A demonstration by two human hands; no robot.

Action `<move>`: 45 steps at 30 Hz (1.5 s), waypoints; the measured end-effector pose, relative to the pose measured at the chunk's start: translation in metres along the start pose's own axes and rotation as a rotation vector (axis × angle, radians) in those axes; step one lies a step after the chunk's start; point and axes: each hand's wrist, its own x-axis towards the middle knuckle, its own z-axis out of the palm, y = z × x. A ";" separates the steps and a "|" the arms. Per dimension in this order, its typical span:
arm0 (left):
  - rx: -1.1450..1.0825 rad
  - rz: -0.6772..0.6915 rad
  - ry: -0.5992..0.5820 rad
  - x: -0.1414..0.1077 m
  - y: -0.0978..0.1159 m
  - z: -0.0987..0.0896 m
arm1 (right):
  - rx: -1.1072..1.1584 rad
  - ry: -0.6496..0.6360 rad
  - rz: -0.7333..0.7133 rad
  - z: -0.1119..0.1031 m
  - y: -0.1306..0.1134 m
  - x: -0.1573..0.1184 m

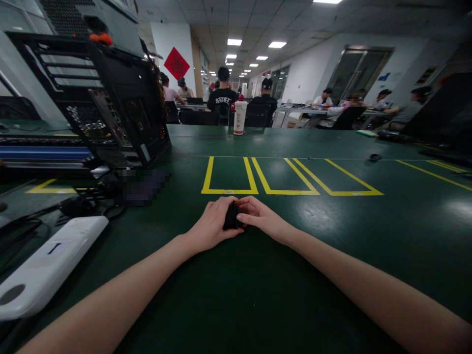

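Note:
A small black object (231,216) sits between my two hands, just above or on the green tabletop (254,295); its exact kind cannot be made out. My left hand (214,221) is closed round its left side, thumb below and fingers over the top. From the right, my right hand (260,216) pinches it, with the thumb and fingertips against its right edge. The fingers hide much of the object. Just beyond the hands lie yellow tape outlines (229,191) on the table.
To the left stand an open black computer case (138,118), tangled black cables (105,189) and a white elongated device (55,260). A paper cup (239,118) stands at the far edge. A small dark round item (374,157) lies right. Several people sit at tables beyond.

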 end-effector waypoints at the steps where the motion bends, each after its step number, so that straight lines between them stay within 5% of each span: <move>1: 0.003 0.002 0.000 0.000 -0.001 0.000 | 0.003 -0.018 -0.007 -0.001 -0.001 0.000; 6: 0.029 0.013 0.013 0.000 -0.003 0.003 | 0.063 -0.095 -0.063 -0.003 -0.004 -0.002; 15: 0.024 0.007 0.018 0.000 -0.003 0.003 | 0.039 0.023 -0.003 0.000 0.002 0.001; 24: 0.015 -0.002 0.002 0.000 -0.001 0.001 | 0.041 -0.081 -0.077 -0.002 -0.003 -0.004; 33: 0.005 -0.010 -0.002 0.000 0.001 -0.001 | 0.012 0.023 -0.005 0.000 0.001 0.000; 45: 0.016 -0.005 -0.004 0.000 0.000 0.000 | 0.021 -0.048 -0.037 -0.001 -0.003 -0.003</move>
